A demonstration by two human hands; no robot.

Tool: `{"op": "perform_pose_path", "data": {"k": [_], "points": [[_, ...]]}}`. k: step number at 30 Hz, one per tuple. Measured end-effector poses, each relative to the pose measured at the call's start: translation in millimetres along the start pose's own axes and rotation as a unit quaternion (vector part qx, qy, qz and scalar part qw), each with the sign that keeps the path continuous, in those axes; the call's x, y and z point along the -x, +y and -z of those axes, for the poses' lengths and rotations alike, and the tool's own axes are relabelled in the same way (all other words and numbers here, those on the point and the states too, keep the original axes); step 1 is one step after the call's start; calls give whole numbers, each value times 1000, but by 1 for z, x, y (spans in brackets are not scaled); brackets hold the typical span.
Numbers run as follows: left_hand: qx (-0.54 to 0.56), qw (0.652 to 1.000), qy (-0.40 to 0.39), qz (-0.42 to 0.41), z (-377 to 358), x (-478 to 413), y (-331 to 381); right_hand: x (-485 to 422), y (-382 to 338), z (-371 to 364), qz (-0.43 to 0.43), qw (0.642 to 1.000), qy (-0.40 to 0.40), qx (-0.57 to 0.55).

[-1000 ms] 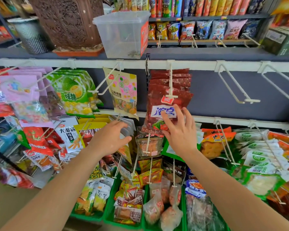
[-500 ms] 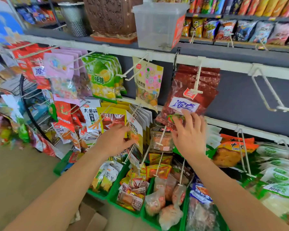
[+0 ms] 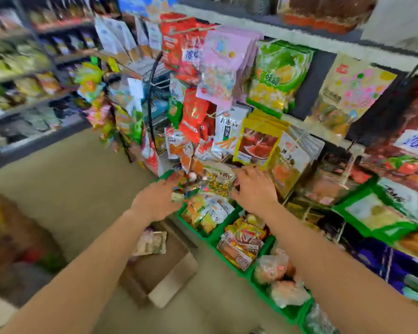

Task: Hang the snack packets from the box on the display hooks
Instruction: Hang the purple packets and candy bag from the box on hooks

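Reaching toward a blurred wall of hanging snacks, the left hand (image 3: 158, 201) and right hand (image 3: 253, 189) meet on either side of a crinkled, multicoloured snack packet (image 3: 214, 183) at the lower row of the display. Fingers of both hands curl at the packet's edges, but motion blur hides whether either hand actually pinches it. The cardboard box (image 3: 159, 268) stands open on the floor below the left forearm, with pale packets (image 3: 152, 242) showing at its top. Green bins (image 3: 229, 233) of loose snacks sit beneath the right hand. Legible print is scarce: a white pack (image 3: 228, 132) bears large dark Chinese characters above orange sticks, a green pack (image 3: 279, 73) carries white characters over yellow candy, and red bags (image 3: 187, 54) show a white label with blue script. A yellow-framed packet (image 3: 257, 141) pictures red meat slices; its text is unreadable.
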State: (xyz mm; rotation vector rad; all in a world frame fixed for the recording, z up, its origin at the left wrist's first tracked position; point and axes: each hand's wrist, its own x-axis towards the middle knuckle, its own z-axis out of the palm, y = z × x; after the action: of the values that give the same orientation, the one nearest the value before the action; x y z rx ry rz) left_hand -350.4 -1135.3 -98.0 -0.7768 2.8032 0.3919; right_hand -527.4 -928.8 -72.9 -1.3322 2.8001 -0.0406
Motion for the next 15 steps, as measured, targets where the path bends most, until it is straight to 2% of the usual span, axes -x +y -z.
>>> {"op": "perform_pose_path", "data": {"k": [4, 7, 15], "points": [[29, 996, 20, 86, -22, 44, -81, -21, -81, -24, 55, 997, -60, 3], [45, 987, 1, 153, -40, 70, -126, -38, -131, -42, 94, 990, -102, -6], [111, 954, -31, 277, -98, 86, -211, -108, -216, -119, 202, 968, -151, 10]]}}
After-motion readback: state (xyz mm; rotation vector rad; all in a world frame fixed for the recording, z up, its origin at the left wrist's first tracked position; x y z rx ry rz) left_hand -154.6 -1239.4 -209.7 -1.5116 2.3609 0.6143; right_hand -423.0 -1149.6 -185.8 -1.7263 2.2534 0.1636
